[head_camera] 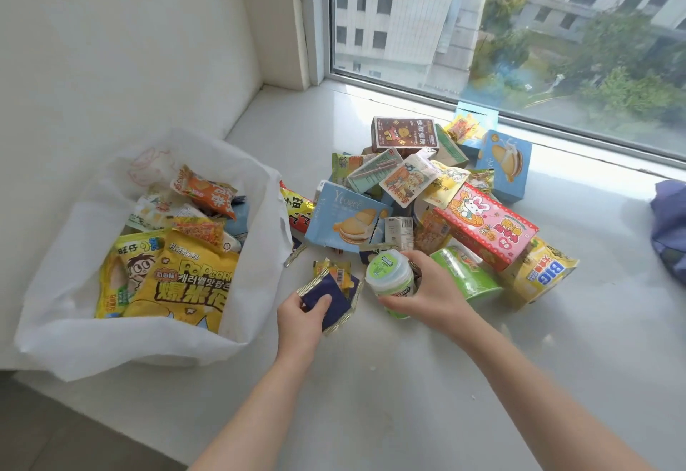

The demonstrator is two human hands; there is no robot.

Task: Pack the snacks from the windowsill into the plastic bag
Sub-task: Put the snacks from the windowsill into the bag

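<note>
**Mid-pick: both hands loaded at the pile**

The left hand (300,318) pinches a blue packet (339,307), thumb on top and fingers curled under. The right hand (430,292) is wrapped round a green tub (386,275) at the near edge of the pile (482,225) on the windowsill (557,340). The bag (74,344) stands open to the left, part-filled. Next, I judge, both loads must swing left over its rim and drop in.

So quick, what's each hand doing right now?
Left hand: pinching a dark blue packet.
Right hand: gripping a small green-lidded tub.
</note>
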